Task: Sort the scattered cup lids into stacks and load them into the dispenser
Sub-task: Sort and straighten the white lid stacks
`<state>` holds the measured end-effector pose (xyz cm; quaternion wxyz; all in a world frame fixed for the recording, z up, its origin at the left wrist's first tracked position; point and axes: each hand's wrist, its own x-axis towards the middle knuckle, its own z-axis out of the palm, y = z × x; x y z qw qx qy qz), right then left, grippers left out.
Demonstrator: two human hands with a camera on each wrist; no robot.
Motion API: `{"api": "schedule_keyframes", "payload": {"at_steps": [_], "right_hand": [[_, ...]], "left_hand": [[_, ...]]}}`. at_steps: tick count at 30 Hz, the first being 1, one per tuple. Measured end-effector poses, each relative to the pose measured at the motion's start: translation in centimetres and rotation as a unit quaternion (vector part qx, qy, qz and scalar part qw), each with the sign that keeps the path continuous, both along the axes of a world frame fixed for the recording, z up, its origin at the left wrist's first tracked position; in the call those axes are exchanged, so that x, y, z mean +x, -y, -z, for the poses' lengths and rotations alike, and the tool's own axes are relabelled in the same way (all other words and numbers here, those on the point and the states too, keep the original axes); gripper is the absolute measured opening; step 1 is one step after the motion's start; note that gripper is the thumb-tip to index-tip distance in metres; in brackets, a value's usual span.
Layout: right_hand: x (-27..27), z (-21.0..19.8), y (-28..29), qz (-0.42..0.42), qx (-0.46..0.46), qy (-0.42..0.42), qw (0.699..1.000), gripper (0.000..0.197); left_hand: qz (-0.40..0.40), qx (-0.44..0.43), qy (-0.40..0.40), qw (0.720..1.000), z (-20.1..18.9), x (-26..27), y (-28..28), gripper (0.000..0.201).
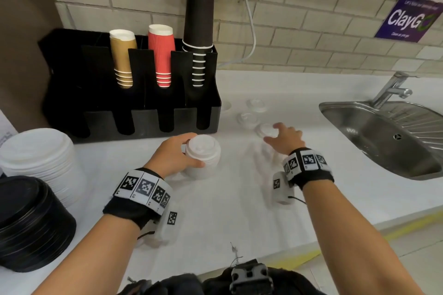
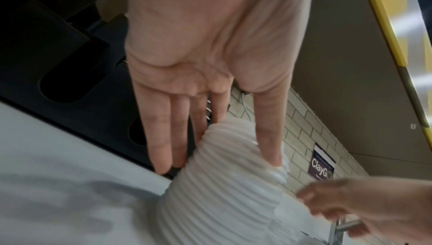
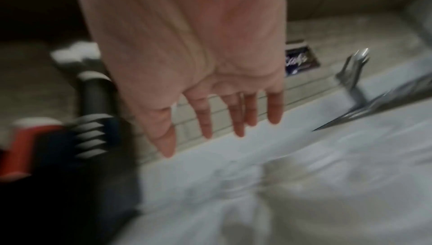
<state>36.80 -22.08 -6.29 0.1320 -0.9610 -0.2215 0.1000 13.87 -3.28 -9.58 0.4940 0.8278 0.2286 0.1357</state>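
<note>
Head view alone takes in the whole white desk (image 1: 239,211): the left hand (image 1: 175,155) grips a tall stack of white ribbed plastic cup lids (image 1: 202,155) at centre frame, standing on the desk just in front of the black compartmented dispenser (image 1: 134,112). The right hand (image 1: 284,137), fingers spread and straight, reaches over a loose white lid (image 1: 266,130) at centre right; whether it touches is unclear. Two more loose lids (image 1: 248,118) lie beyond it. The left wrist view shows what the head view hides: the thumb and fingers (image 2: 161,138) clamped on opposite sides of the stack's closely nested rims. The right wrist view is blurred, showing only parted fingers (image 3: 205,119) holding nothing.
</note>
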Motion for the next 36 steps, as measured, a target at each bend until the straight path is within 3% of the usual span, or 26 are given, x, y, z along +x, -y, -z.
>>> {"api": "schedule_keyframes", "payload": {"at_steps": [2,4,10,14,17,20,22,25,30,36], "right_hand": [[1.9,0.8,0.7,0.055,-0.076,-0.004,0.996,0.059],[3.1,1.7,1.0,0.05,-0.125,-0.001,0.991,0.057],[4.0,2.9,1.2,0.039,-0.134,0.003,0.99,0.06],[2.6,1.3,1.2,0.041,-0.053,0.007,0.998,0.061],[-0.7,-0.5,0.1,-0.038,0.055,-0.022,0.998,0.057],[-5.5,-1.4,-1.4,-0.16,0.226,-0.139,0.951,0.047],[-8.3,-1.0,-2.4,-0.221,0.285,-0.19,0.913,0.042],[-10.7,0.5,-3.6,-0.247,0.323,-0.159,0.9,0.039],[-11.3,1.8,-4.5,-0.244,0.32,-0.103,0.91,0.041],[-11.8,1.5,-5.2,-0.262,0.293,-0.061,0.918,0.04]], "left_hand": [[-0.01,-0.001,-0.006,1.0,0.1,0.1,0.0,0.054],[-0.021,-0.009,-0.011,1.0,0.1,0.1,0.0,0.058],[-0.028,0.001,-0.024,0.999,0.2,0.0,0.0,0.059],[-0.042,0.005,-0.026,0.999,0.0,-0.2,0.1,0.059],[-0.041,0.017,-0.031,0.999,-0.4,-0.1,0.3,0.061],[-0.047,0.031,-0.034,0.998,-0.7,0.0,0.5,0.064],[-0.049,0.037,-0.033,0.998,-0.8,-0.1,0.7,0.064],[-0.042,0.045,-0.028,0.998,-0.9,-0.2,1.0,0.067],[-0.05,0.051,-0.022,0.997,-0.8,-0.4,1.2,0.069],[-0.078,0.013,-0.026,0.997,-0.8,-0.5,1.3,0.109]]}}
